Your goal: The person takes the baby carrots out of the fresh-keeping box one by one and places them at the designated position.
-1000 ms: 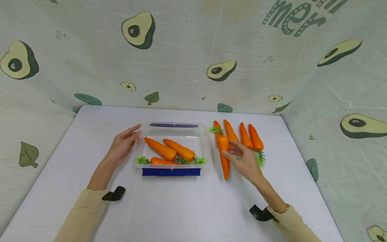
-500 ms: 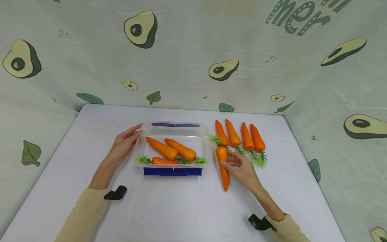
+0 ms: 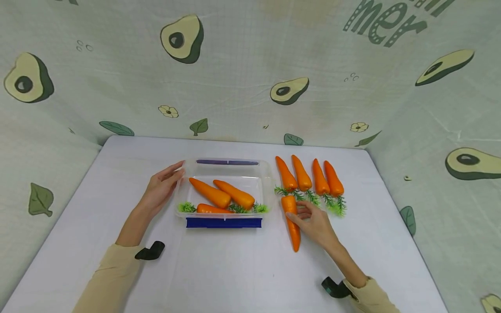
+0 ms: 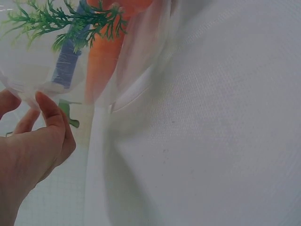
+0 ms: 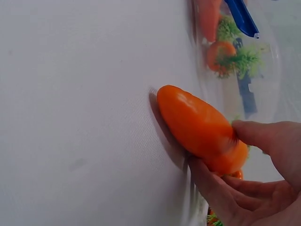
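Note:
My right hand (image 3: pixel 317 222) pinches an orange carrot (image 3: pixel 291 230) between thumb and fingers, just right of the clear plastic container (image 3: pixel 268 187). The carrot's tip points towards me, and in the right wrist view the same carrot (image 5: pixel 193 122) is close to the white surface. At the container's upper left corner, my left hand (image 3: pixel 160 189) holds the rim with its fingertips; the left wrist view shows the thumb and fingers of this hand (image 4: pixel 40 136) at the clear rim. Inside lie several carrots (image 3: pixel 209 192) with green tops.
Several carrots (image 3: pixel 301 173) lie in a row at the back right, leaves towards me. A blue latch flap (image 3: pixel 224 223) sticks out from the container's front. The white table (image 3: pixel 235 269) meets a patterned cloth (image 3: pixel 235 108) behind and at both sides.
My right hand has drawn the carrot towards me, away from the row, and its tip has swung slightly right. My left hand stays at the container's corner.

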Motion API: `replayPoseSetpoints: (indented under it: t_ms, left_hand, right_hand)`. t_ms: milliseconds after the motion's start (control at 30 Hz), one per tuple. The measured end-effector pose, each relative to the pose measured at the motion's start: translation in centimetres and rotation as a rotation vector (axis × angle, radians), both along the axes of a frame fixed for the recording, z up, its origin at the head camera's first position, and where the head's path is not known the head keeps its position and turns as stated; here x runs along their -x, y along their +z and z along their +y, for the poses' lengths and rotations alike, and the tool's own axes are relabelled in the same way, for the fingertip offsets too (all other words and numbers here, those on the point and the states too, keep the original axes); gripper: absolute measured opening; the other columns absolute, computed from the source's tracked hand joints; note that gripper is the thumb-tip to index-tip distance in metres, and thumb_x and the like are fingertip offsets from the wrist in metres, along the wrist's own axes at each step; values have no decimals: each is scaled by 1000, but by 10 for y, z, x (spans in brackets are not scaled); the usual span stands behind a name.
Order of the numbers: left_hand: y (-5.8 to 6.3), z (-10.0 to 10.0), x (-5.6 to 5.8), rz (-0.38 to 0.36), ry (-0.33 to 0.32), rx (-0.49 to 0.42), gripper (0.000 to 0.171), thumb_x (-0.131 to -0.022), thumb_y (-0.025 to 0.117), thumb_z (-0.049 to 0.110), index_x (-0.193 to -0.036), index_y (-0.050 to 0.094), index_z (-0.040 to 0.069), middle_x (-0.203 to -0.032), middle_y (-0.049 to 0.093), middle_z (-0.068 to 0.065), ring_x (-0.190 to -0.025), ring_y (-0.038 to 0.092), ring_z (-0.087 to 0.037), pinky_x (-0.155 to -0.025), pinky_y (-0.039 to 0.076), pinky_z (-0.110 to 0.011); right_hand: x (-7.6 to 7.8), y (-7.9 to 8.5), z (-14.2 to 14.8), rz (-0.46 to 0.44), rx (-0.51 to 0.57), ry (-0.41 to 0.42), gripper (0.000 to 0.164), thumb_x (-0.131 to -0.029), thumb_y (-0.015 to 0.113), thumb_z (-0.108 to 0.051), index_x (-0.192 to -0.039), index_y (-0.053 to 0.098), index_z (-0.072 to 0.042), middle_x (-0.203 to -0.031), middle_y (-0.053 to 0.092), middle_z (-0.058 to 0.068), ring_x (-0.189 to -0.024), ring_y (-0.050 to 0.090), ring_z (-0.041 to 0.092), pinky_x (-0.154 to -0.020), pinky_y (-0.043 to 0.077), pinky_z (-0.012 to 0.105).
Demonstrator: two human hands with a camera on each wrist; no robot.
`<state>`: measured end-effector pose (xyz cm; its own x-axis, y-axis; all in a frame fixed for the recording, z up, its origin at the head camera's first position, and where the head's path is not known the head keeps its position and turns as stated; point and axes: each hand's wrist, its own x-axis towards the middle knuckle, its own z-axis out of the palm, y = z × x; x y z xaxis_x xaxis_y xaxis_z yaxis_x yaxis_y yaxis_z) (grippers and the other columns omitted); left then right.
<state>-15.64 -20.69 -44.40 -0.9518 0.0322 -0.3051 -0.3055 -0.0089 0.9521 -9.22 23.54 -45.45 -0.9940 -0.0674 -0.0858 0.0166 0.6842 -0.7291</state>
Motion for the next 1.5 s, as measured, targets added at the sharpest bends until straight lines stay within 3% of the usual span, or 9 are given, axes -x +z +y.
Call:
replayPoseSetpoints:
  t_ms: [200, 400, 633, 1067, 1233, 1500]
  left_hand:
    - [0, -1, 1, 11, 8, 2, 62, -104, 61, 39, -160, 40, 21, -168, 25, -6, -132, 42, -11, -114, 35, -21]
    - [-1, -4, 1, 4, 20, -16, 63, -102, 64, 41, -158, 43, 22, -168, 26, -6, -132, 41, -11, -109, 39, -16]
    - [1, -6, -1, 1, 22, -6, 64, -102, 63, 42, -159, 42, 22, -167, 26, -8, -132, 41, -13, -106, 40, -14]
    - [-2, -6, -2, -5, 30, -22, 64, -102, 64, 40, -159, 41, 20, -167, 27, -9, -126, 45, -10, -98, 43, -9]
    - [-1, -5, -3, -1, 21, -20, 64, -103, 62, 39, -160, 40, 20, -167, 27, -9, -126, 45, -12, -100, 42, -10]
    - [-2, -1, -1, 13, 25, -88, 63, -102, 65, 36, -158, 42, 17, -161, 33, -7, -117, 45, -8, -93, 44, -8]
  right_hand:
    - [1, 6, 0, 27, -28, 18, 50, -91, 82, -26, -128, 65, 4, -105, 73, 15, -90, 72, 28, -76, 61, 37]
    - [8, 16, -3, 141, -31, 55, 32, -91, 80, -16, -116, 71, 2, -95, 73, 10, -85, 72, 26, -68, 57, 25]
    - [21, 35, -12, 254, -11, 114, 25, -94, 77, -10, -113, 71, 5, -98, 73, 12, -90, 70, 29, -77, 62, 37]
    - [42, 63, -49, 286, 46, 229, 31, -95, 75, -12, -120, 69, 6, -111, 73, 17, -96, 70, 30, -85, 60, 46]
    - [47, 65, -65, 292, 61, 286, 34, -97, 74, -14, -124, 68, 5, -119, 71, 17, -106, 68, 32, -92, 58, 46]
    - [56, 60, -85, 288, 50, 353, 34, -96, 75, -14, -126, 68, 1, -123, 70, 15, -111, 65, 31, -97, 56, 45]
